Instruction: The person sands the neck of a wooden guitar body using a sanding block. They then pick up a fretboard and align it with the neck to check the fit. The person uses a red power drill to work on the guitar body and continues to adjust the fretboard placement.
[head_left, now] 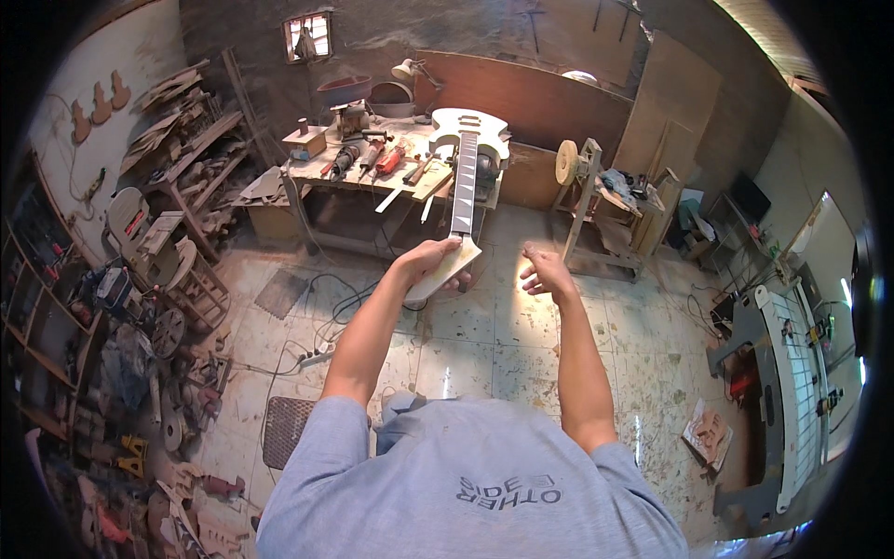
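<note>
A white electric guitar points away from me, its body at the workbench and its dark fretboard with pale inlays running toward me. My left hand is closed around the guitar's angular headstock, thumb on top and fingertips showing beneath its right side. The headstock's face is pale and yellowish. To the right, my right hand hovers apart from the guitar, thumb raised and fingers loosely bent. Nothing shows in it.
The workbench carries red power tools, bowls and a lamp. A stand with a round wheel is at the right. Cables and a dark mat lie on the dusty floor. Stacked wood fills the left.
</note>
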Tool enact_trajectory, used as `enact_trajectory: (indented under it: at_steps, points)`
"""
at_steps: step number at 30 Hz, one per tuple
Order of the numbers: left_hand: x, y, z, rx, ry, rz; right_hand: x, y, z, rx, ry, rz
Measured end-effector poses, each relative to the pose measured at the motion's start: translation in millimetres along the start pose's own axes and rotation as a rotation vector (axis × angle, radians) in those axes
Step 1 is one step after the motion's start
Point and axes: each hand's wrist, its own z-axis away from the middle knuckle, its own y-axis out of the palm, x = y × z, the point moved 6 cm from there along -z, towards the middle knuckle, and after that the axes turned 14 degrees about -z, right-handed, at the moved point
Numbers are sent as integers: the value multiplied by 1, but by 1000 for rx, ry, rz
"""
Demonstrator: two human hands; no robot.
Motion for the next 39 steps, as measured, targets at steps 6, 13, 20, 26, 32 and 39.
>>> enact_trajectory:
  at_steps: [6,13,20,26,32,39]
  points:
    - [1,1,0,5,36,-53,21,-11,19,-44,-121,10]
    - [1,1,-1,-12,62,-51,35,-9,38,-29,-210,7]
    - [5,-5,-7,-2,84,-43,49,-3,52,-28,-234,23]
    - [1,-1,-3,-27,63,-67,52,-7,54,-23,-261,19]
    - [0,-2,-1,-40,72,-89,53,-5,57,-29,-261,12]
    - [1,-3,-7,-26,72,-99,55,-2,59,-22,-298,32]
